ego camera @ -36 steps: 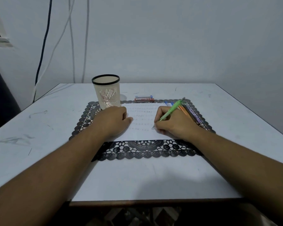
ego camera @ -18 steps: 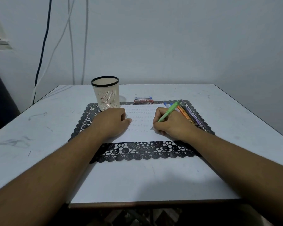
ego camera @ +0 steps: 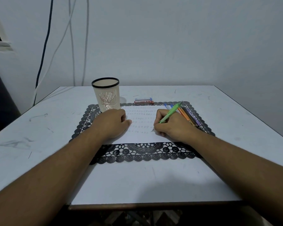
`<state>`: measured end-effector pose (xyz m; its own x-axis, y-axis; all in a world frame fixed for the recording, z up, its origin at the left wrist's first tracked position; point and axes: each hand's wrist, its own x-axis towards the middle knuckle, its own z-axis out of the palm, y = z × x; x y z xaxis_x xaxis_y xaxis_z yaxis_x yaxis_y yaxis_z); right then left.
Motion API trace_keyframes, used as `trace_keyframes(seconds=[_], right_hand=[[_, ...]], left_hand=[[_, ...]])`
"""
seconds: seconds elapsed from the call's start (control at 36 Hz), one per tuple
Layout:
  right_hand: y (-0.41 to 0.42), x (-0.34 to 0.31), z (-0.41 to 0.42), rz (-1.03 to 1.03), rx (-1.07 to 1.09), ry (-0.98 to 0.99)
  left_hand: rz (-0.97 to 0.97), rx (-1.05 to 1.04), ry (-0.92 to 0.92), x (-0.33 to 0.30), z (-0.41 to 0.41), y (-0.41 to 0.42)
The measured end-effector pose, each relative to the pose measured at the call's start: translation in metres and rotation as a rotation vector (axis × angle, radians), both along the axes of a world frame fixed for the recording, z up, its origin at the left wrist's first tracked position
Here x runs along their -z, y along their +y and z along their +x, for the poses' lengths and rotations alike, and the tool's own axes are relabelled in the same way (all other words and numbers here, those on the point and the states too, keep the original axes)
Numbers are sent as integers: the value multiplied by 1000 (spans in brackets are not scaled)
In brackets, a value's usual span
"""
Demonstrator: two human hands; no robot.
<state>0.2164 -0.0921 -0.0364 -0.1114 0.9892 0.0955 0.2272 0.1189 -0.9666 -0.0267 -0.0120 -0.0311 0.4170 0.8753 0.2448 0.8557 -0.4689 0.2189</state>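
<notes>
While the right grip [ego camera: 173, 126] pinches the green pen [ego camera: 170, 113], tip on the paper [ego camera: 142, 137], the left grip [ego camera: 112, 123] rests curled and empty on that sheet; a cup [ego camera: 106, 97] stands just behind it, spare pens [ego camera: 189, 115] lie beside the right.

We see wide bare strips of the scuffed white table [ego camera: 137, 181] along its left, right and near edges, so a hand passes freely there. The tall cream perforated pen cup with black rim [ego camera: 106, 95] stands toward the far-left corner, just beyond our left hand [ego camera: 112, 123], and blocks a straight reach. Two small flat boxes, red and blue-white [ego camera: 143, 101], lie low toward the far edge. A row of coloured pens [ego camera: 189, 115] lies toward the right edge, just beside our right hand [ego camera: 173, 126]; its slim green pen [ego camera: 170, 113] slants upward. An open gap of white paper sheet [ego camera: 140, 136] lies between both hands.
</notes>
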Motion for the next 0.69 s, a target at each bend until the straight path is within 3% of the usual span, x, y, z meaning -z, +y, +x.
trace_keyframes(seconds=[0.31, 0.69], right_hand=[[-3, -4, 4, 13, 40, 21], [-10, -10, 0, 23, 73, -135]], left_hand=[[-6, -5, 11, -1, 1, -1], [-14, -1, 8, -5, 1, -8]])
